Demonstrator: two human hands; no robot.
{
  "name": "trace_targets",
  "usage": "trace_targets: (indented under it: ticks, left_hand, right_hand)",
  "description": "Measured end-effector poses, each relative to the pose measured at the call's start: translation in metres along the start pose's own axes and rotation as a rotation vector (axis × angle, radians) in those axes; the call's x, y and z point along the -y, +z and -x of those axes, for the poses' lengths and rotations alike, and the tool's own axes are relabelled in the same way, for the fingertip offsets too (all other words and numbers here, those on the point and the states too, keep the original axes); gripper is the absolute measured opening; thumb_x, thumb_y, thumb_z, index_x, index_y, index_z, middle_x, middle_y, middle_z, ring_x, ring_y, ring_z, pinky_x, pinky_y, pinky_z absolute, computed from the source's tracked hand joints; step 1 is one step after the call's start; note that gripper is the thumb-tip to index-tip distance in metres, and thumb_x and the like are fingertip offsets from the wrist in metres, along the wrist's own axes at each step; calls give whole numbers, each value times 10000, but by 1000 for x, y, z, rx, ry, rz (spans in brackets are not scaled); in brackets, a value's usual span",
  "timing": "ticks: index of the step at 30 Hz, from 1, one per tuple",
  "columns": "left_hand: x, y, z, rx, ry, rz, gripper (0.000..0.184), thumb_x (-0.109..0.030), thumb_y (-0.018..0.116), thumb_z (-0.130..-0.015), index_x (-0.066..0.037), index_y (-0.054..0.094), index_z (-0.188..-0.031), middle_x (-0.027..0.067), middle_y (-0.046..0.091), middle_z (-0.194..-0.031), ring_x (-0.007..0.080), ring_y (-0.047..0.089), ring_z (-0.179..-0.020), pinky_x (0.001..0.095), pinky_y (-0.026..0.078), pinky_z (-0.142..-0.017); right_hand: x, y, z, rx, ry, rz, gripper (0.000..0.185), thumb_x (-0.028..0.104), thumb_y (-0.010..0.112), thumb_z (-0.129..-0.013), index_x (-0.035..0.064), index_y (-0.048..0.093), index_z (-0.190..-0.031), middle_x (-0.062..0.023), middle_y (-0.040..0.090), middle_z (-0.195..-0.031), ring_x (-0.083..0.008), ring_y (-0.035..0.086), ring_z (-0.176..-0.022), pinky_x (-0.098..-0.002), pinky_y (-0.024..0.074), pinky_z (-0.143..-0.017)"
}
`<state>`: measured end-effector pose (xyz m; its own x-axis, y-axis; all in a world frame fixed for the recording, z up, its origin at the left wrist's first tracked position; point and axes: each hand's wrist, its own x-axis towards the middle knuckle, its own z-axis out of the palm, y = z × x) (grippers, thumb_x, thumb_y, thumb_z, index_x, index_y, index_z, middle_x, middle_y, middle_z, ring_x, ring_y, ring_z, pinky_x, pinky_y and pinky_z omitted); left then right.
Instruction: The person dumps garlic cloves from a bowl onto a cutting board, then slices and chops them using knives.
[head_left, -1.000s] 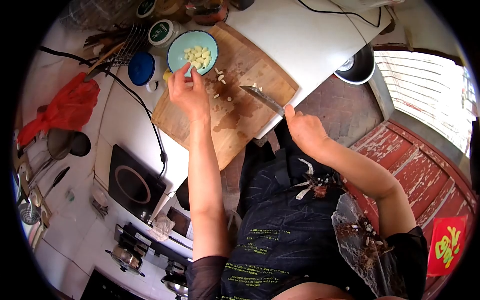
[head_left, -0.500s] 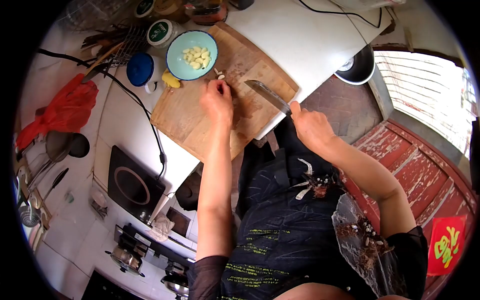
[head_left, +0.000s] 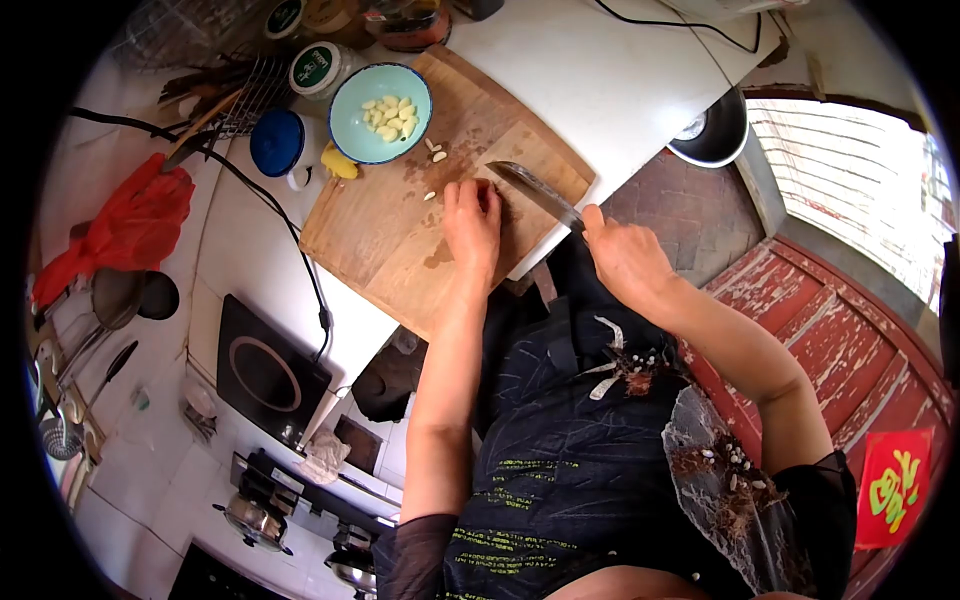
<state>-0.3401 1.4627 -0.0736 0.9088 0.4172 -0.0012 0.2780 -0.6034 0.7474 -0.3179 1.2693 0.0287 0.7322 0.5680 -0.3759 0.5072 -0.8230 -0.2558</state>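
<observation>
My right hand point(head_left: 628, 258) is closed round the handle of a kitchen knife point(head_left: 537, 188), whose blade lies low over the right part of the wooden cutting board point(head_left: 375, 245). Beside the blade, my left hand point(head_left: 472, 228) rests on the board with its fingers curled together. Whatever its fingertips may hold is hidden. Small pale garlic pieces point(head_left: 438, 156) lie on the board below the bowl, and a single garlic clove point(head_left: 430, 195) sits just left of my left fingers. A light-green bowl point(head_left: 345, 112) with a blue rim contains several peeled garlic cloves point(head_left: 390, 117).
Left of the bowl stand a blue-lidded mug point(head_left: 278, 142), a yellow lump point(head_left: 340, 162) and a jar point(head_left: 322, 68). A black cable point(head_left: 285, 210) runs along the counter towards an induction cooker point(head_left: 265, 365). A dark bucket point(head_left: 722, 135) stands beyond the counter's right edge.
My left hand has moved right across the board, closer to the knife blade. A garlic clove now shows on the board near where that hand was. My right hand and the knife stay almost still.
</observation>
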Motion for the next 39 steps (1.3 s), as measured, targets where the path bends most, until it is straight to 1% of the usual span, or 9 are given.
trace_targets:
  ticks: [6, 8, 12, 17, 25, 30, 32, 33, 39]
  left_hand:
    - [11, -7, -8, 27, 28, 3, 77, -79, 640, -863, -13, 650, -903, 109, 597, -806, 223, 576, -669, 317, 475, -604]
    - [8, -16, -9, 230, -599, 712, 100, -103, 627, -898, -8, 637, -930, 81, 633, -859, 156, 585, -696, 255, 472, -594]
    - [8, -33, -6, 204, -637, 1369, 135, -115, 636, -910, -9, 627, -994, 78, 643, -895, 121, 598, -720, 213, 491, -603]
    - [6, -50, -13, 220, -578, 1527, 116, -108, 633, -911, -28, 617, -994, 84, 643, -905, 132, 599, -732, 211, 499, -615]
    - [-22, -78, -69, -300, -338, 967, 187, -58, 645, -891, -10, 609, -1068, 84, 645, -912, 137, 614, -713, 233, 505, -593]
    - [11, -47, -51, -293, -276, 427, 159, -55, 652, -870, -2, 638, -1019, 80, 641, -903, 145, 619, -682, 263, 498, -538]
    - [6, -36, -42, -167, 36, -22, 157, -37, 660, -835, -34, 655, -991, 90, 620, -873, 217, 621, -742, 306, 505, -617]
    - [11, -28, -45, -175, 120, -84, 165, -17, 655, -797, -59, 661, -957, 109, 588, -843, 300, 586, -813, 368, 489, -708]
    - [22, -16, -49, -163, 170, -172, 102, -3, 628, -789, -40, 639, -884, 132, 587, -860, 333, 560, -834, 422, 466, -740]
  right_hand:
    - [0, -2, 2, -38, -13, -33, 179, -4, 550, -772, -10, 435, -908, -190, 610, -657, -327, 646, -568, -387, 522, -481]
    - [0, -3, 2, -63, -14, -41, 183, -8, 555, -764, -9, 436, -903, -184, 606, -648, -323, 645, -564, -383, 523, -481]
    - [0, -3, 2, -54, -11, -26, 188, -9, 563, -758, -9, 439, -900, -176, 601, -641, -315, 646, -561, -376, 523, -480]
    - [0, -4, 2, -48, -21, -9, 188, -5, 569, -759, -7, 443, -898, -169, 601, -638, -303, 648, -559, -365, 520, -472]
    - [5, -5, 2, -47, -27, -36, 168, -4, 554, -771, -10, 436, -891, -181, 600, -640, -321, 644, -560, -379, 519, -477]
    - [5, -3, 1, -48, -20, -53, 153, -5, 538, -781, -10, 431, -891, -186, 601, -642, -325, 643, -561, -389, 520, -483]
    - [7, -5, 1, -45, -17, -56, 154, -7, 536, -782, -11, 432, -895, -189, 605, -647, -327, 648, -571, -391, 522, -488]
    - [7, -4, 1, -44, -15, -55, 154, -7, 536, -782, -11, 432, -895, -189, 605, -647, -327, 648, -571, -391, 522, -488]
    - [10, 1, -4, -36, -7, -60, 173, -1, 548, -778, -12, 439, -912, -193, 616, -673, -326, 658, -595, -391, 529, -496]
